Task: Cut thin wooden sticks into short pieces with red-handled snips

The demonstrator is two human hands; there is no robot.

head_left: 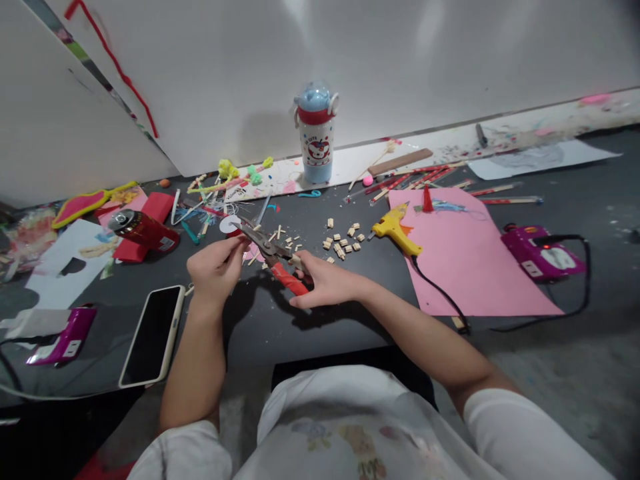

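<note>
My right hand (pixel 323 279) is wrapped round the red handles of a pair of metal pliers (pixel 280 261), whose jaws point up and to the left. Close to those jaws, my left hand (pixel 215 263) is closed in a pinch; whatever sits between its fingertips is too small or hidden to name. Thin wooden stick pieces (pixel 278 233) lie scattered just beyond the pliers. To the right of them, several short cut wooden pieces (pixel 341 249) form a loose group on the dark table (pixel 250 333).
A yellow glue gun (pixel 395 230) lies partly on pink paper (pixel 460 267). Purple power blocks (pixel 543 252) (pixel 65 340) stand at both sides. A phone (pixel 153 333), a red can (pixel 145 230) and a bottle (pixel 317 137) stand or lie around my hands. A white wall (pixel 400 60) rises behind.
</note>
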